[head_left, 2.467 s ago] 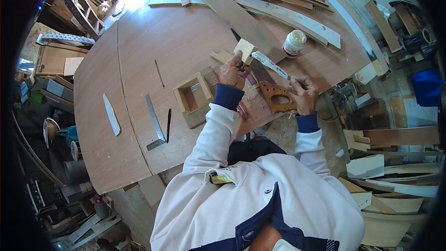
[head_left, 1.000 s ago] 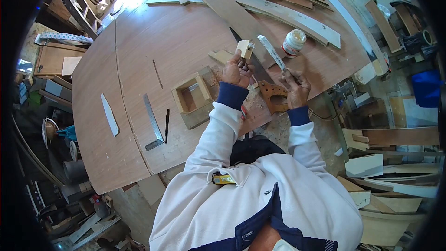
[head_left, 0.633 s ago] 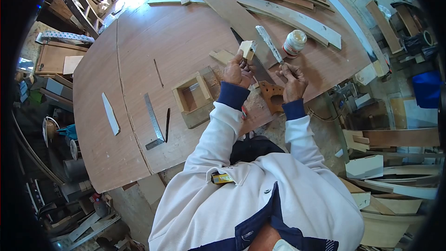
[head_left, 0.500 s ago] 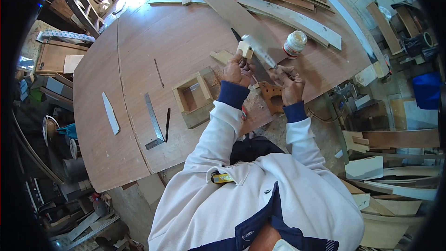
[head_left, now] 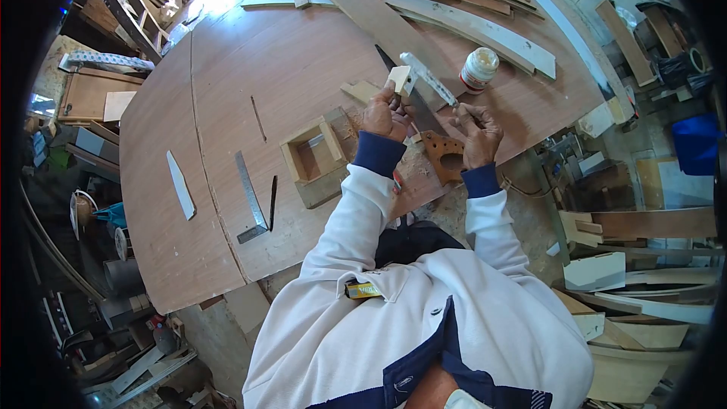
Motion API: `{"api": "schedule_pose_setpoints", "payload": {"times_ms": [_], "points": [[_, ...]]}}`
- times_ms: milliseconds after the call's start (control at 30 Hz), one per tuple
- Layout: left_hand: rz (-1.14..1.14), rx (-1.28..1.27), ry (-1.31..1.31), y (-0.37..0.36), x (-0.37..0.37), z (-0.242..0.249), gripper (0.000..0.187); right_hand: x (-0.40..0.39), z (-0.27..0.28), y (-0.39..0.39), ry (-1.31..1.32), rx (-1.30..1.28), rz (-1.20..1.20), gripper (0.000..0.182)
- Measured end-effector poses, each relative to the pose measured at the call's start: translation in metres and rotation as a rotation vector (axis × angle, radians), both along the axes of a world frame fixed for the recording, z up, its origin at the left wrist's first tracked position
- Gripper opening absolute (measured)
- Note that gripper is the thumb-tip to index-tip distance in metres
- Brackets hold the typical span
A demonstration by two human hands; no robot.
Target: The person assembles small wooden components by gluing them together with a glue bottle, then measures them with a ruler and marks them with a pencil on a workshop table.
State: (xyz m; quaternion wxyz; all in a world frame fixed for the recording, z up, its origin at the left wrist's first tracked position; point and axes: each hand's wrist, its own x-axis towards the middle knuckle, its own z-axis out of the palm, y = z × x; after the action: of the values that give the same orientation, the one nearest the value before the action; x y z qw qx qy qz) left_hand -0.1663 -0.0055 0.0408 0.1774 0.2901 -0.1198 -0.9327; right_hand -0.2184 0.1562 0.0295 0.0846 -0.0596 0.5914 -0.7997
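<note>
White-smeared stick [head_left: 429, 81] is pinched in right hand [head_left: 478, 136], its coated end just beside wood block [head_left: 399, 79] gripped in left hand [head_left: 388, 116]. Both are held over table [head_left: 223, 68], near jar [head_left: 480, 71].

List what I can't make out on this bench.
Head view:
Stick: near end inside the right hand.
Block: lower part covered by the left hand.
Whether stick meets block: too small to tell.
Saw handle: partly behind the right hand.
Red object: mostly hidden by the left sleeve.
Jar: label too small to read.
</note>
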Motion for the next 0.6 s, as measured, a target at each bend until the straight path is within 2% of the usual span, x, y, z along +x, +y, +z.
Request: {"api": "schedule_pose_setpoints", "payload": {"times_ms": [67, 200, 467, 600], "points": [[-0.008, 0.011, 0.006, 0.000, 0.000, 0.002, 0.021, -0.002, 0.001, 0.002, -0.076, -0.111, 0.040, 0.008], [-0.004, -0.002, 0.012, 0.002, 0.001, 0.004, 0.020, -0.002, 0.001, -0.001, -0.070, -0.120, 0.077, 0.007], [0.013, -0.018, 0.008, 0.001, 0.002, -0.003, 0.022, 0.000, -0.007, -0.003, 0.034, 0.051, 0.181, 0.005], [0.014, -0.025, -0.002, -0.001, 0.003, -0.003, 0.020, 0.001, 0.000, -0.003, -0.013, 0.047, 0.060, 0.005]]}}
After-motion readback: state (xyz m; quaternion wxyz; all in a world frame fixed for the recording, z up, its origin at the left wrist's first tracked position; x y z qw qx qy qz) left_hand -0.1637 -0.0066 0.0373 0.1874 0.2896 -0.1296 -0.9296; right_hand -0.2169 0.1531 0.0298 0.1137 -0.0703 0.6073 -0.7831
